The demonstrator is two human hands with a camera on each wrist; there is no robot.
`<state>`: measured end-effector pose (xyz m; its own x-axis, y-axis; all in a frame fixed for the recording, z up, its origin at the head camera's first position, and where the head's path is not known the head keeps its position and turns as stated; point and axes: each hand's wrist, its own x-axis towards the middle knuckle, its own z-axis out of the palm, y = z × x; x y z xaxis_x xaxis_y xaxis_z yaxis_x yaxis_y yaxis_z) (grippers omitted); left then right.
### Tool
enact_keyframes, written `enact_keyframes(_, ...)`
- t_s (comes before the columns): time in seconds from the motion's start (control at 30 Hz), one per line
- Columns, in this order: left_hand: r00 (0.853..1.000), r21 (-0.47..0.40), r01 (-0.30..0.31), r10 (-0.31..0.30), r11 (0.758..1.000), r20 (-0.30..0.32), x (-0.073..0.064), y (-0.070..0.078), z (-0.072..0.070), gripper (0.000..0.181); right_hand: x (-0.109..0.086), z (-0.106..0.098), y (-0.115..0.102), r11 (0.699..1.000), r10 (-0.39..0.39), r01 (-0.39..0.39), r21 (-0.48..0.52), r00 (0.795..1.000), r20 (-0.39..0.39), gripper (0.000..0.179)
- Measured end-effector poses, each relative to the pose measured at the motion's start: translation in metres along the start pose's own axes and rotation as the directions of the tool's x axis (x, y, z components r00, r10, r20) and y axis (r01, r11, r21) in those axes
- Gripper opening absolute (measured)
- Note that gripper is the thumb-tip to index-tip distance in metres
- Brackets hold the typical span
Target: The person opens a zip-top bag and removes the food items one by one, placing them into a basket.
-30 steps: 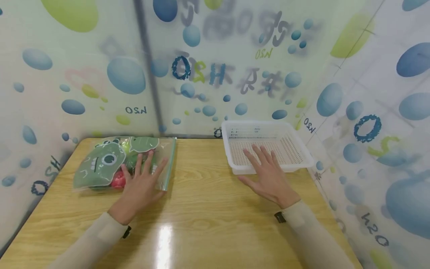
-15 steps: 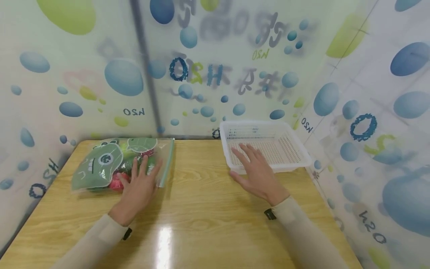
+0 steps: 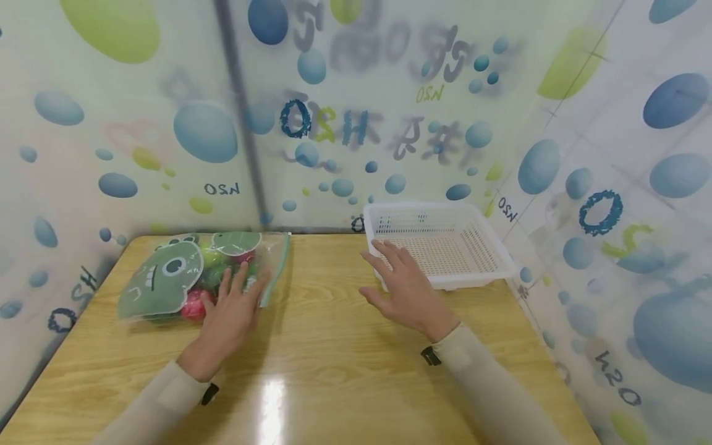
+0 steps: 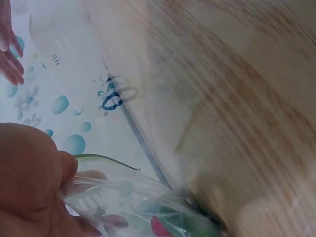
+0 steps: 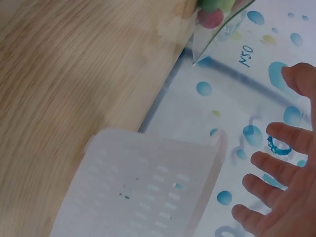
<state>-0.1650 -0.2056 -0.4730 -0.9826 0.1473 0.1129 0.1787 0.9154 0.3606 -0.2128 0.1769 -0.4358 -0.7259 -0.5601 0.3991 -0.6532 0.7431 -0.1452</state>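
Note:
A clear zip bag [image 3: 167, 278] printed with green cartoon monsters lies at the table's back left, with red, green and yellow-green rounded items showing inside. My left hand [image 3: 228, 318] is over its right part, fingers extended and spread near the zip edge. In the left wrist view, fingers [image 4: 89, 177] show through the bag's clear plastic [image 4: 143, 197]. At the back right stands a white perforated plastic basket [image 3: 445, 281] with nothing in it. My right hand [image 3: 408, 296] overlaps its front left corner in the head view, fingers spread and holding nothing.
Both things stand on a wood-grain table [image 3: 317, 346]. Behind it rises a wall [image 3: 311, 204] with blue and green bubble prints, and another patterned wall [image 3: 601, 278] closes the right side. A dark band is on each wrist.
My right hand has moved left, from over the basket toward its left corner. My left hand stays at the bag, whose zip edge has shifted slightly inward at its near corner.

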Motion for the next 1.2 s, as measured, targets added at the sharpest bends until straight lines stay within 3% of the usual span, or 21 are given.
enact_keyframes(0.2,1.0,-0.022,0.0,0.0,1.0,-0.014,-0.004,0.001,-0.001,0.068,0.012,0.007,-0.013,0.996,-0.084,0.084,0.004,0.996,-0.016,0.069)
enact_keyframes(0.63,0.989,-0.08,-0.127,0.12,0.989,-0.09,-0.01,0.016,0.0,0.066,0.025,0.023,-0.039,0.987,-0.148,0.143,0.074,0.987,0.06,0.068)
enact_keyframes(0.87,0.967,-0.113,-0.219,0.2,0.969,-0.159,-0.013,0.028,-0.002,0.056,0.041,0.035,-0.048,0.991,-0.109,0.098,0.094,0.988,0.112,0.066)
enact_keyframes(1.07,0.929,-0.152,-0.329,0.29,0.932,-0.229,-0.012,0.035,0.001,0.048,0.055,0.043,-0.051,0.999,0.006,-0.014,0.045,0.987,0.16,0.075)
enact_keyframes(1.2,0.933,-0.195,-0.34,0.304,0.92,-0.193,-0.015,0.04,-0.001,0.04,0.058,0.047,-0.05,0.997,0.08,-0.078,-0.014,0.979,0.186,0.078)
